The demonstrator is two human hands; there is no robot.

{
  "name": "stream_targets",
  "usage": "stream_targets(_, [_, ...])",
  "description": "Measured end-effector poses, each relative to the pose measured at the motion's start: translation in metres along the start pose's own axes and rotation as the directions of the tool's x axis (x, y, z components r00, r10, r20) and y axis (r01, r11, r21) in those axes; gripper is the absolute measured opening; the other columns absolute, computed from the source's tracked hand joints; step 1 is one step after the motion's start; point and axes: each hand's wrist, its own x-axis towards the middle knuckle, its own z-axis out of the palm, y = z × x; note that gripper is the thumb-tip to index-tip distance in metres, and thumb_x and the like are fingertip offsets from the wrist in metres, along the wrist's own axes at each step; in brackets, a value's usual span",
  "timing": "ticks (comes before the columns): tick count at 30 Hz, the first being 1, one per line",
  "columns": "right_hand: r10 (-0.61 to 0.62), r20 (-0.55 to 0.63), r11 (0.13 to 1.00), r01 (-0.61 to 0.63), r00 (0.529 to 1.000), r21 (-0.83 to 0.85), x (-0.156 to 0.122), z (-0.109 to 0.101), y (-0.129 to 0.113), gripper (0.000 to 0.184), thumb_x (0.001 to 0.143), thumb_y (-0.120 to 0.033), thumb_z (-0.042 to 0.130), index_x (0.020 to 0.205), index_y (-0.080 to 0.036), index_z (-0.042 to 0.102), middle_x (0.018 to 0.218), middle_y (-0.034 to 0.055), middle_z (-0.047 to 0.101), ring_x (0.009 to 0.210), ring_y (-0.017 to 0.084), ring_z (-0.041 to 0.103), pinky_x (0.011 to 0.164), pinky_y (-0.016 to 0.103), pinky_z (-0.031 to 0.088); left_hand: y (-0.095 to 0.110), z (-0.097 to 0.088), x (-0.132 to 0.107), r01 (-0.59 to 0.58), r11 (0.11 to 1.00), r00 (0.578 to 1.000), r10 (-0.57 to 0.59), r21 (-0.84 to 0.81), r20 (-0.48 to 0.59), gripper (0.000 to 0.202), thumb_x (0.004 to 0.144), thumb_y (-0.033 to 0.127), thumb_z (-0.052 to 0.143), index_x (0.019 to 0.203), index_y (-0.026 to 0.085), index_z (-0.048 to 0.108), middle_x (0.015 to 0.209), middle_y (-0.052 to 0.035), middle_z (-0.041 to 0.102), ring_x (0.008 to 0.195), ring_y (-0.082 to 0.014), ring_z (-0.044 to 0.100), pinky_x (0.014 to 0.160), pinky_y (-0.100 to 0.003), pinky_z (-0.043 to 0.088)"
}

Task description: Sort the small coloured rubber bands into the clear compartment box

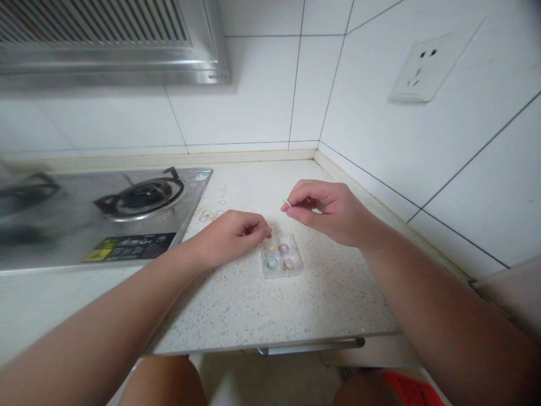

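Note:
A small clear plastic box with four compartments lies on the speckled countertop; each compartment holds coloured little rings. My right hand hovers just above and behind the box, its thumb and forefinger pinched on a small pale ring. My left hand rests on the counter touching the box's left rear corner, fingers curled in; whether anything is in them is hidden. A loose pile of coloured rings lies behind the left hand, near the stove's edge.
A steel gas stove with a black burner fills the left of the counter. A range hood hangs above it. White tiled walls meet in a corner; a wall socket is at the right. A drawer handle shows below the counter edge.

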Motion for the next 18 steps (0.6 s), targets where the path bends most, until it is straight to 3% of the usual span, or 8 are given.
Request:
stream_targets(10, [0.063,-0.007,0.998,-0.063,0.998,0.003,-0.0003,-0.0003,0.0005,0.019,0.086,-0.033,0.07,0.093,-0.016,0.077,0.084,0.0055,0.074,0.074,0.015,0.064,0.063,0.027,0.049,0.0009,-0.0001,0.0007,0.0,1.0,1.0,0.0,0.02,-0.006,0.032,0.094,0.037,0.051,0.076,0.016,0.067,0.06,0.0029,0.051,0.057,-0.0105,0.043,0.052,-0.023,0.028])
stream_targets(18, [0.062,-0.009,0.998,-0.062,0.998,0.029,-0.0007,-0.0004,-0.0007,0.017,0.084,-0.029,0.072,0.092,-0.015,0.078,0.082,0.0061,0.076,0.069,0.013,0.065,0.06,0.025,0.049,0.0023,-0.0012,0.0,0.002,0.999,1.0,-0.003,0.04,0.011,0.033,0.094,0.037,0.05,0.076,0.016,0.067,0.06,0.0033,0.049,0.057,-0.0103,0.042,0.052,-0.024,0.027])
